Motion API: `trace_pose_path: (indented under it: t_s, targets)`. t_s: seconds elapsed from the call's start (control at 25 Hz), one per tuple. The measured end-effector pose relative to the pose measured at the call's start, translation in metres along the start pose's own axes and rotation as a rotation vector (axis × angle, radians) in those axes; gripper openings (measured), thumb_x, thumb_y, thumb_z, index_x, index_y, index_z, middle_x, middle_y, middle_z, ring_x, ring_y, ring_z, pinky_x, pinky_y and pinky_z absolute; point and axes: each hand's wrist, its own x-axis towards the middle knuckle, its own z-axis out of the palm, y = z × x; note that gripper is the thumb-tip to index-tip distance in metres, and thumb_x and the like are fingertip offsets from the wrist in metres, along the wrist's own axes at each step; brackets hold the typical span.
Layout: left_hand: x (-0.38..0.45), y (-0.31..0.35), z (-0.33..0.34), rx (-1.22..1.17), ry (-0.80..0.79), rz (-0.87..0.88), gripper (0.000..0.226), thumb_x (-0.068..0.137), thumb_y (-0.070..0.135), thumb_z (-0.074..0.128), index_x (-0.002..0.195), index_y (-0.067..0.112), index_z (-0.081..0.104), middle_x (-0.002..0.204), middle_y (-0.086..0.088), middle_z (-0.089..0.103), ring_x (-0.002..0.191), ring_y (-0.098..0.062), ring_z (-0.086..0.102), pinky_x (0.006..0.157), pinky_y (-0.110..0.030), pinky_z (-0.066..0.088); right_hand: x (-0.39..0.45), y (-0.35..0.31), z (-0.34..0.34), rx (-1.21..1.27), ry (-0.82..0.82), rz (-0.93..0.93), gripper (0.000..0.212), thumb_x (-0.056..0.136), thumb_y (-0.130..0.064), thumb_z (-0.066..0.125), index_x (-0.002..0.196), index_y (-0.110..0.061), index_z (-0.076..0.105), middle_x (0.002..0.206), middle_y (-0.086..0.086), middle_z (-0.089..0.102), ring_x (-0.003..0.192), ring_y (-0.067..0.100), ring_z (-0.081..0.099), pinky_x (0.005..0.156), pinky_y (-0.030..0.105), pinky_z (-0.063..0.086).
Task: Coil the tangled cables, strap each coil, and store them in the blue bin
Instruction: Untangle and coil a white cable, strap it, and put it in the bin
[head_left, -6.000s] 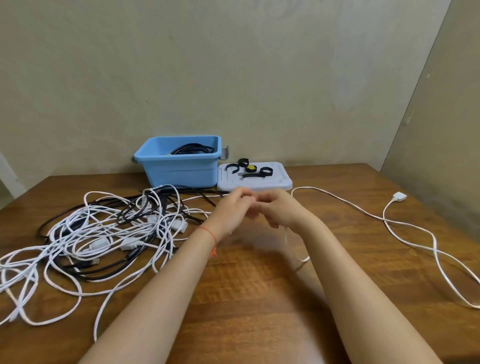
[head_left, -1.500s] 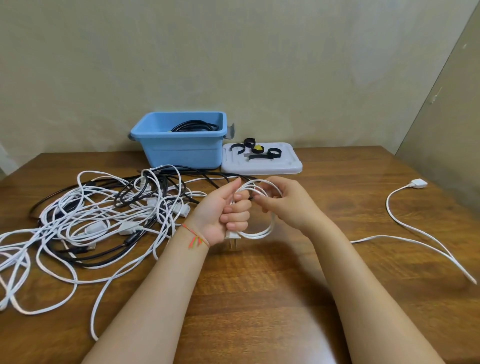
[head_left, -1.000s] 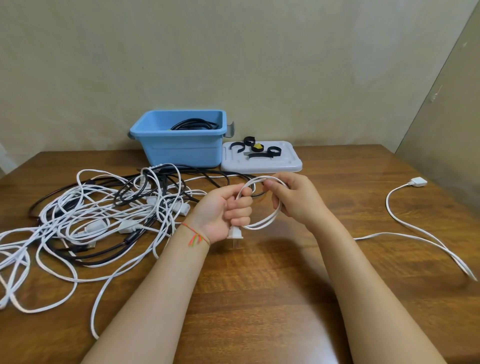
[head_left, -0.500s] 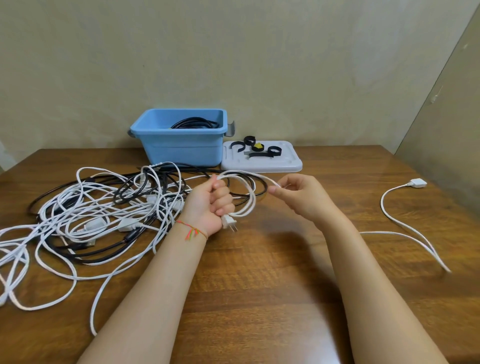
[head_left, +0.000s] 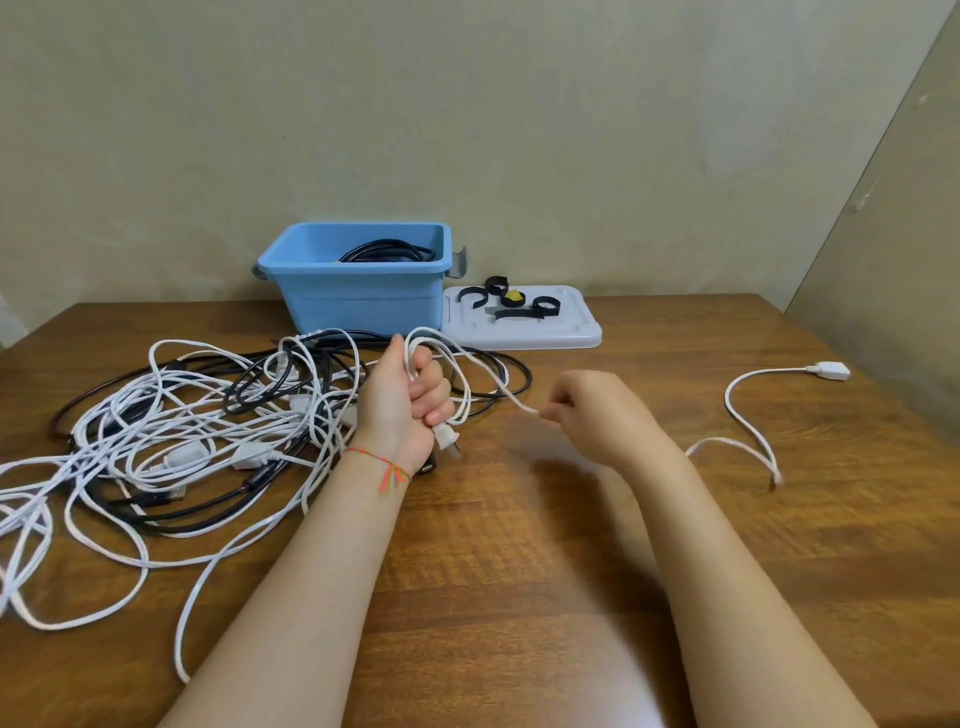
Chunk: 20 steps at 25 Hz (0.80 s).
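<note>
My left hand (head_left: 404, 400) is shut around a small coil of white cable (head_left: 462, 374), with the plug (head_left: 448, 437) hanging below the fist. My right hand (head_left: 597, 415) pinches the same white cable a short way to the right, and the strand is stretched between both hands. The loose tail (head_left: 748, 421) runs right across the table to a white end connector (head_left: 831, 370). A tangle of white and black cables (head_left: 171, 431) lies at the left. The blue bin (head_left: 358, 304) stands at the back and holds a black coil (head_left: 387, 250).
A grey lid (head_left: 566, 335) lies right of the bin with several black straps (head_left: 519, 306) on it. The wooden table (head_left: 519, 545) meets a wall behind and a panel at the right edge.
More loops have gathered in my left hand. My right hand has slid rightward along the cable, away from the left, and the loose tail has drawn in closer.
</note>
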Motion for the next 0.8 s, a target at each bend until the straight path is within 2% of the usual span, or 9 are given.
trace_pose_path:
  t_s: [0.16, 0.28, 0.32, 0.4, 0.48, 0.56, 0.64, 0.72, 0.8]
  targets:
    - [-0.005, -0.005, 0.008, 0.249, -0.102, 0.058, 0.042, 0.108, 0.036, 0.026, 0.073, 0.017, 0.04, 0.052, 0.004, 0.029, 0.038, -0.009, 0.024, 0.04, -0.022, 0.021, -0.013, -0.025, 0.008, 0.032, -0.225, -0.257, 0.016, 0.093, -0.028, 0.066, 0.081, -0.019, 0.067, 0.078, -0.005, 0.064, 0.076, 0.017, 0.06, 0.073, 0.035, 0.051]
    - [-0.007, -0.013, 0.012, 0.561, -0.126, 0.163, 0.04, 0.109, 0.032, 0.028, 0.076, 0.015, 0.041, 0.06, -0.002, 0.046, 0.054, -0.017, 0.043, 0.053, -0.027, 0.038, -0.02, -0.036, 0.006, 0.178, -0.292, -0.314, 0.021, 0.087, -0.034, 0.075, 0.069, -0.029, 0.063, 0.056, -0.016, 0.059, 0.056, -0.001, 0.054, 0.06, 0.02, 0.045]
    - [-0.007, -0.015, 0.012, 0.676, -0.125, 0.18, 0.04, 0.109, 0.033, 0.029, 0.076, 0.015, 0.042, 0.065, -0.003, 0.051, 0.061, -0.018, 0.048, 0.059, -0.029, 0.043, -0.022, -0.037, 0.004, 0.249, -0.293, -0.32, 0.02, 0.084, -0.033, 0.078, 0.07, -0.029, 0.064, 0.051, -0.019, 0.056, 0.051, -0.002, 0.051, 0.056, 0.016, 0.04]
    - [-0.008, -0.017, 0.012, 0.832, -0.107, 0.183, 0.041, 0.108, 0.035, 0.032, 0.075, 0.017, 0.046, 0.071, -0.002, 0.054, 0.065, -0.018, 0.051, 0.063, -0.032, 0.044, -0.024, -0.036, -0.003, 0.448, -0.286, -0.335, 0.01, 0.083, -0.024, 0.079, 0.083, -0.02, 0.07, 0.054, -0.017, 0.055, 0.052, 0.0, 0.048, 0.057, 0.017, 0.039]
    - [-0.008, -0.018, 0.011, 0.832, -0.14, 0.142, 0.04, 0.108, 0.035, 0.033, 0.077, 0.013, 0.045, 0.066, -0.004, 0.051, 0.054, -0.02, 0.047, 0.052, -0.029, 0.04, -0.024, -0.029, -0.011, 0.679, -0.281, -0.339, 0.016, 0.087, -0.004, 0.067, 0.099, -0.014, 0.068, 0.069, 0.0, 0.063, 0.063, 0.011, 0.05, 0.057, 0.023, 0.041]
    - [-0.01, -0.017, 0.011, 0.787, -0.185, 0.088, 0.035, 0.109, 0.032, 0.034, 0.087, 0.008, 0.047, 0.063, -0.01, 0.044, 0.046, -0.02, 0.037, 0.041, -0.024, 0.032, -0.024, -0.022, -0.019, 0.858, -0.246, -0.329, 0.023, 0.089, 0.006, 0.058, 0.106, -0.008, 0.065, 0.081, 0.012, 0.068, 0.064, 0.023, 0.049, 0.055, 0.028, 0.041]
    - [-0.01, -0.018, 0.012, 0.791, -0.203, 0.058, 0.036, 0.108, 0.029, 0.035, 0.097, 0.001, 0.054, 0.064, -0.01, 0.045, 0.049, -0.02, 0.038, 0.042, -0.023, 0.032, -0.023, -0.018, -0.024, 0.925, -0.205, -0.321, 0.016, 0.092, 0.005, 0.06, 0.105, -0.003, 0.065, 0.084, 0.013, 0.072, 0.059, 0.023, 0.051, 0.054, 0.029, 0.043]
    - [-0.011, -0.02, 0.014, 0.772, -0.245, 0.019, 0.043, 0.108, 0.028, 0.036, 0.104, -0.006, 0.061, 0.064, -0.008, 0.052, 0.055, -0.02, 0.047, 0.05, -0.027, 0.038, -0.023, -0.02, -0.022, 0.912, -0.165, -0.307, 0.009, 0.092, -0.001, 0.065, 0.101, -0.003, 0.066, 0.083, 0.013, 0.074, 0.054, 0.022, 0.055, 0.052, 0.028, 0.044]
    - [-0.013, -0.023, 0.015, 0.644, -0.323, -0.086, 0.043, 0.107, 0.026, 0.035, 0.089, 0.004, 0.067, 0.058, -0.006, 0.047, 0.052, -0.018, 0.045, 0.051, -0.028, 0.039, -0.021, -0.023, -0.017, 0.887, -0.054, -0.287, 0.004, 0.09, -0.005, 0.07, 0.092, -0.006, 0.067, 0.073, 0.007, 0.073, 0.047, 0.015, 0.056, 0.048, 0.022, 0.042]
